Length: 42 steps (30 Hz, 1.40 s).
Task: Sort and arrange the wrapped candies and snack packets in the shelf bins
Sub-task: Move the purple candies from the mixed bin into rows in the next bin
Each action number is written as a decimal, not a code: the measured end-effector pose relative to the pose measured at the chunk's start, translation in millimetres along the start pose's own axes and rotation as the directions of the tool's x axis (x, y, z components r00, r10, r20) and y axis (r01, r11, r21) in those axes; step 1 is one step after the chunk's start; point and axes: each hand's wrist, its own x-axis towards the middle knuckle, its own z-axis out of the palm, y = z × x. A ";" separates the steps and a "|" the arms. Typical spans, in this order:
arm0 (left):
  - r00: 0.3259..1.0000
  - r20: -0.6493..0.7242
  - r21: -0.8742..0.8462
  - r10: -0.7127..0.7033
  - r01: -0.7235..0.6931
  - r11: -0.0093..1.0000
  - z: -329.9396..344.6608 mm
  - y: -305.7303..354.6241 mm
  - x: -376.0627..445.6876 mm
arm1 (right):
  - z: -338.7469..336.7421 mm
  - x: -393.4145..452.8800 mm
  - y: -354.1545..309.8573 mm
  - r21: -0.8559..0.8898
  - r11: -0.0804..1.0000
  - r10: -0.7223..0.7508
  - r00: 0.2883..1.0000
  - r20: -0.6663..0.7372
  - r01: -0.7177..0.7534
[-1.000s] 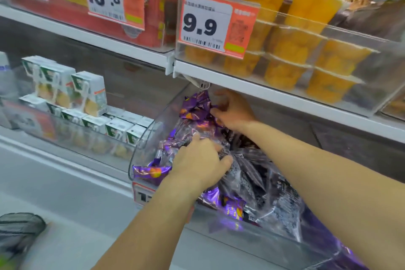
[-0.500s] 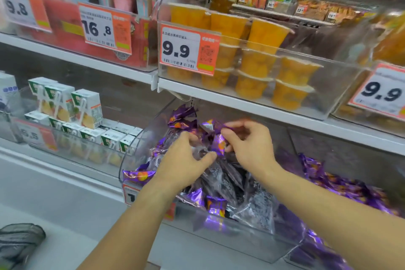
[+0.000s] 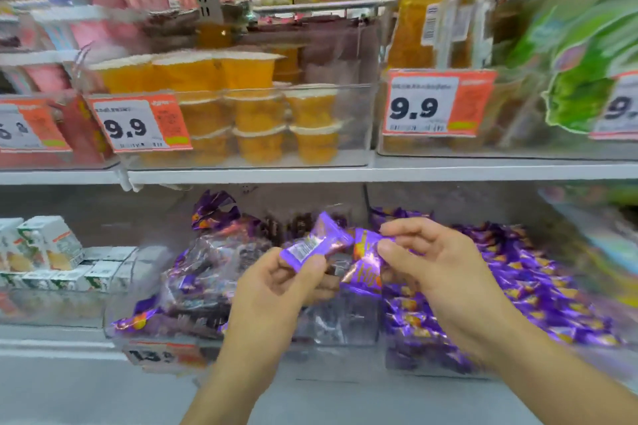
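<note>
Purple foil-wrapped candy (image 3: 316, 245) pinched in left hand (image 3: 276, 290), second purple wrapped candy (image 3: 366, 264) pinched in right hand (image 3: 435, 266), frame centre, above clear plastic bin (image 3: 345, 331).

1. The upper shelf (image 3: 345, 173) carries clear bins of orange jelly cups (image 3: 257, 121) behind 9.9 price tags (image 3: 435, 103)
2. The lower shelf (image 3: 51, 386) bears a mixed candy bin (image 3: 193, 286), a purple-packet bin (image 3: 518, 293), and what look like small cartons (image 3: 48, 245)
</note>
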 end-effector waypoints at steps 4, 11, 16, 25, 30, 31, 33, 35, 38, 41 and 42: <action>0.999 -0.030 -0.036 -0.026 0.025 0.999 22.8 -5.8 -3.5 | -29.7 8.9 -0.8 0.050 0.998 0.043 0.995 -0.088 -0.038; 0.997 0.034 0.137 -0.067 0.062 0.989 52.5 -17.3 0.6 | -48.5 9.7 16.9 0.004 0.983 0.182 0.982 -0.041 -0.182; 0.993 0.116 0.432 -0.025 -0.027 0.902 56.9 -16.1 7.5 | -44.4 15.5 25.7 -0.206 0.961 0.188 0.982 0.005 -0.183; 0.997 0.015 0.369 0.076 -0.077 0.926 58.5 -4.9 -6.1 | -38.0 4.8 19.5 -0.036 0.990 0.139 0.988 0.073 -0.137; 1.000 -0.010 0.099 -0.015 0.016 0.995 51.6 1.6 -8.0 | -38.2 -0.1 8.4 0.106 0.983 0.135 0.984 0.120 -0.148; 0.998 -0.010 0.038 -0.054 0.054 0.998 50.9 1.8 -8.6 | -39.3 0.0 7.5 0.143 0.980 0.123 0.987 0.103 -0.137; 0.995 0.003 -0.048 -0.102 0.102 0.994 51.8 3.0 -10.9 | -41.0 -0.4 5.3 0.192 0.973 0.114 0.991 0.074 -0.126; 0.994 0.009 -0.053 -0.105 0.105 0.993 53.4 4.3 -13.7 | -41.4 -1.9 4.0 0.182 0.974 0.125 0.989 0.082 -0.139; 0.996 0.007 -0.033 -0.090 0.091 0.995 54.1 5.8 -15.2 | -40.4 -3.8 3.0 0.158 0.975 0.140 0.984 0.111 -0.157; 0.994 -0.046 -0.047 -0.102 0.100 0.994 53.0 3.9 -13.5 | -42.1 -3.4 2.5 0.153 0.979 0.116 0.982 0.149 -0.138; 0.993 -0.057 -0.045 -0.105 0.103 0.994 52.5 3.5 -13.0 | -42.8 -3.4 2.6 0.143 0.982 0.101 0.980 0.170 -0.126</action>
